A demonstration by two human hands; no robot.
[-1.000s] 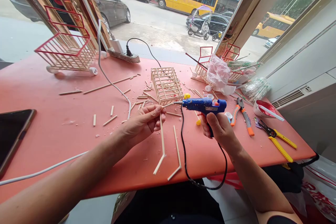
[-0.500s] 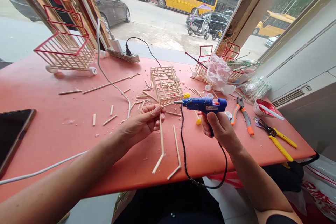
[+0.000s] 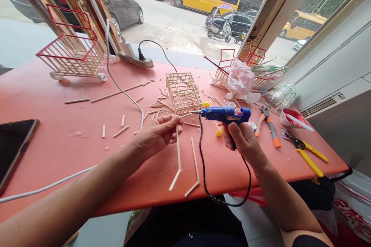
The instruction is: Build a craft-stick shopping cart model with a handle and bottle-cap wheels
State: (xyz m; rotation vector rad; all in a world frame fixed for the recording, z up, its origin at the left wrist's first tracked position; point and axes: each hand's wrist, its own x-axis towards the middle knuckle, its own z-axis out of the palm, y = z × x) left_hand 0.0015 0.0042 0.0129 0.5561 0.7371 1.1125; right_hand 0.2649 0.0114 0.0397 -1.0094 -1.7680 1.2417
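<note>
My left hand (image 3: pixel 166 128) pinches a thin wooden stick (image 3: pixel 178 150); a short angled piece hangs at its lower end, and another thin length points right from my fingertips. In my right hand (image 3: pixel 242 137) is a blue hot glue gun (image 3: pixel 224 114), its fingers wrapped round the handle. The nozzle touches or nearly touches the tip of the right-pointing length. Just beyond lies a wooden stick frame (image 3: pixel 184 92), built like a small open cage. A second bent stick piece (image 3: pixel 195 166) rests on the table between my hands.
Cut sticks litter the pink table (image 3: pixel 87 131). A finished small cart (image 3: pixel 72 56) with a red rim stands at left, near a phone (image 3: pixel 17 150). At right lie orange-handled pliers (image 3: pixel 269 127), yellow-handled cutters (image 3: pixel 304 148) and a red paint cup (image 3: pixel 292 119). The gun's black cord (image 3: pixel 203 170) loops over the front edge.
Both hands, the stick and the glue gun hold almost the same position. Only the camera view has shifted very slightly.
</note>
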